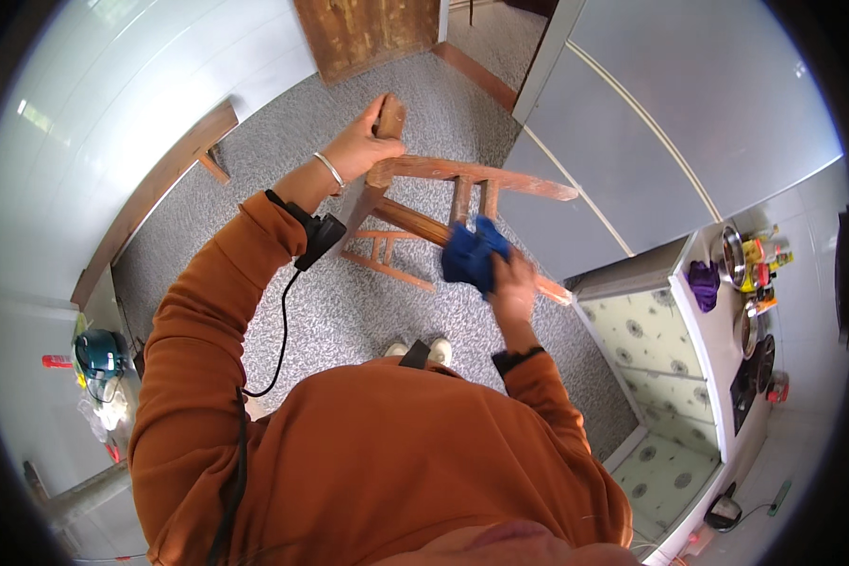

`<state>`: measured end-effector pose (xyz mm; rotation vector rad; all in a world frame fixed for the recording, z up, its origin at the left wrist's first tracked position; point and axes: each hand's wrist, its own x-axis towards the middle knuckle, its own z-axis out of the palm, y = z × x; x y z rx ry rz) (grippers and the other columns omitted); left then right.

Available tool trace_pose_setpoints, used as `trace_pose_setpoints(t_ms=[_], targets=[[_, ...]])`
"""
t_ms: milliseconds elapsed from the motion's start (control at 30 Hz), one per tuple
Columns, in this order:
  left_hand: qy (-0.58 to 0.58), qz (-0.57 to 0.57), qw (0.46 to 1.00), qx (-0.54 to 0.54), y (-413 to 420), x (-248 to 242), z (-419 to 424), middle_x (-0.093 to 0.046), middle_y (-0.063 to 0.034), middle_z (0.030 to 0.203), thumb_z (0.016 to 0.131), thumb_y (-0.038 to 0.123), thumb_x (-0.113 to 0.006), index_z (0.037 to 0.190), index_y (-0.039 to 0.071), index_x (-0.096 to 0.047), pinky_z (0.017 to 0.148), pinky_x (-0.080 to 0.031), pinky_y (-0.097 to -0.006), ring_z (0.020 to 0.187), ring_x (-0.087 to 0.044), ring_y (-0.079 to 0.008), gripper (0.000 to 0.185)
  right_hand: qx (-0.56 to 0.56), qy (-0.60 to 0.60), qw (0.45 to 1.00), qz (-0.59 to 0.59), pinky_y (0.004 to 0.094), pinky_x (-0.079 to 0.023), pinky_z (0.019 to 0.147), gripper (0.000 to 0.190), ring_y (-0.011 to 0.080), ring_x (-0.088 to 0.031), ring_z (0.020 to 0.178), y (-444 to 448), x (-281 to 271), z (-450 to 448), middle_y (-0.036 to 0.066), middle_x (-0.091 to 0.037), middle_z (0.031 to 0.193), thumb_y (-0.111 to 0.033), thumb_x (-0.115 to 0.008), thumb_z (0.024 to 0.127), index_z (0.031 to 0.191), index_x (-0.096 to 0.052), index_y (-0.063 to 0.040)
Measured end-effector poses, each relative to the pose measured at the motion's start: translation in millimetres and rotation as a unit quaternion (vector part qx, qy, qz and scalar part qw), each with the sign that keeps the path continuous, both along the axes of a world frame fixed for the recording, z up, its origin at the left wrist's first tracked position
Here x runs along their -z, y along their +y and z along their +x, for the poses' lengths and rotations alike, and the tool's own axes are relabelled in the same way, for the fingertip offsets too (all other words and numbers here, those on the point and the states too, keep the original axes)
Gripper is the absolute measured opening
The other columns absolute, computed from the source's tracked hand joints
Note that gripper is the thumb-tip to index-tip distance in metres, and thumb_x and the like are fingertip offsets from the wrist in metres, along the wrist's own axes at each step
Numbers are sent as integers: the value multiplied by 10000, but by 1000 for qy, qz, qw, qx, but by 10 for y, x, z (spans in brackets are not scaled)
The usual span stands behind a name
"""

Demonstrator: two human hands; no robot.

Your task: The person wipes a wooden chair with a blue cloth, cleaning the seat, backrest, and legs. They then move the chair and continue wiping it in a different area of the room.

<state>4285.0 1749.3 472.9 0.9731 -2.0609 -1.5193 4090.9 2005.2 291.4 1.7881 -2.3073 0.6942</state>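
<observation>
A wooden bench (460,168), worn reddish brown, is tilted on its side with its legs pointing right. My left hand (371,145) grips the end of its seat plank, thumb and fingers around the wood. In my right hand (515,290) is a dark blue cloth (472,256), pressed against the lower leg near the two short rungs. The right hand and cloth are slightly blurred. Behind the seat plank, the bench's other pair of legs (388,272) shows lower down, near the speckled grey floor.
Along the left wall runs another long wooden bench (163,187). A grey refrigerator (651,120) stands at right, beside a kitchen counter (686,304) with a purple cloth (702,285), bowls and bottles. A dark green appliance (100,354) sits far left. A black cable (283,339) hangs from my left wrist.
</observation>
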Motion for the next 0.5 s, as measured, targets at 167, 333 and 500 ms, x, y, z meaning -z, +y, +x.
trace_pose_setpoints(t_ms=[167,333,500], targets=[[-4,-9,999,-53,-133,40,179,-499,-104,1175,767,117,-626,1451,70,-125,873,-406,-294,994,-503,-183,849,129,-112,983,-74,414,-430,915,567,382,-527,1042,537,-9,-653,225,-539,1139,-25,-700,591,1142,-578,-76],[-43,-9,998,-49,-79,12,209,-483,-146,1216,731,142,-670,1446,39,-86,910,-395,-301,1048,-502,-212,929,-72,-61,995,-42,451,-353,980,725,377,-449,1122,-229,-106,-210,199,-457,1247,-117,-774,522,1205,-532,-126],[-46,-5,998,-43,-46,-88,312,-396,-175,1311,690,164,-714,1445,30,-59,954,-370,-317,1132,-451,-245,1008,6,-118,992,-34,454,-368,952,681,356,-496,1062,-313,112,-149,183,-518,1147,-158,-763,550,1190,-538,-104]])
